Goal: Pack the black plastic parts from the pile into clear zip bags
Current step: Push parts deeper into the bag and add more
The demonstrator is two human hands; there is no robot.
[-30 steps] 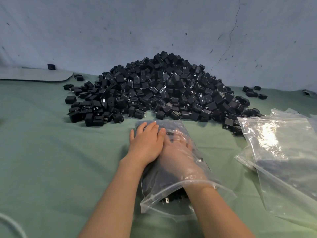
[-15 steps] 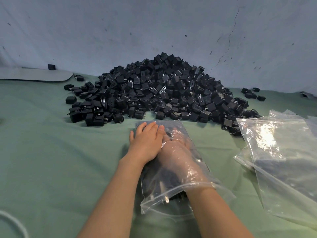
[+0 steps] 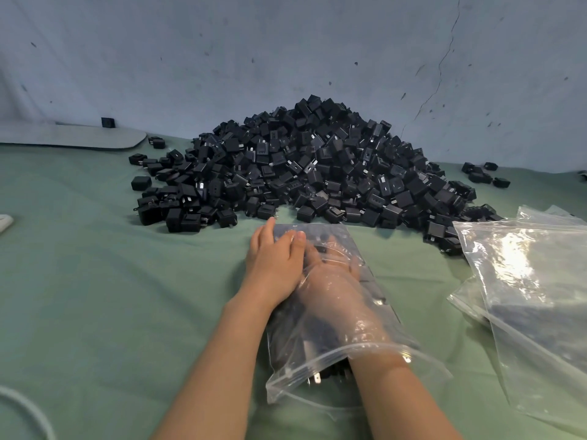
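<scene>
Black plastic parts [image 3: 317, 160] lie heaped on a green cloth-covered counter [image 3: 95, 281] against a cracked, speckled blue-grey wall [image 3: 222, 58]. Just in front of the parts, a clear zip bag [image 3: 317, 369] holds a few of them. The left hand [image 3: 276, 262] presses it with fingers straight, while the right hand [image 3: 336, 293] reaches inside, and whether its fingers grasp anything cannot be told through the plastic. Spare clear bags [image 3: 524, 281] lie to the right of the parts.

Two hands [image 3: 274, 265] [image 3: 333, 285], one parts pile [image 3: 317, 166], one occupied zip bag [image 3: 295, 373], several spare bags [image 3: 524, 281]
</scene>
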